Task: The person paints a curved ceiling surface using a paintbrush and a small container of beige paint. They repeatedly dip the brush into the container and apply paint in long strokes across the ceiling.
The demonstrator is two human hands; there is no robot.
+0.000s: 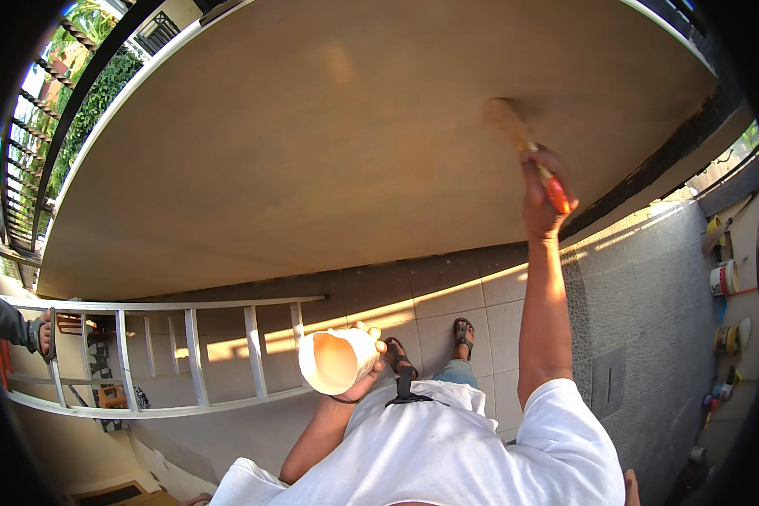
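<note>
My right fingers [530,173] are wrapped around the red-handled brush [515,130], its blurred bristles at the right half of the brown panel [295,160]. If I press too hard there, I judge the bristles could splay and leave streaks. My left fingers [380,346] grasp a white cup [339,362] below the panel's lower edge, apart from it; its mouth leans toward my view, so a careless tilt could slop any contents onto the floor tiles [502,354]. The cup's inside glows pale orange, but I can't tell how full it is. The ladder [194,354] runs close under the panel's lower left; a shove from another person's hand [45,333] on it could knock the cup. Beyond the panel's right end show a white bucket [722,278] and a yellowish one [726,340], contents too small to make out.
</note>
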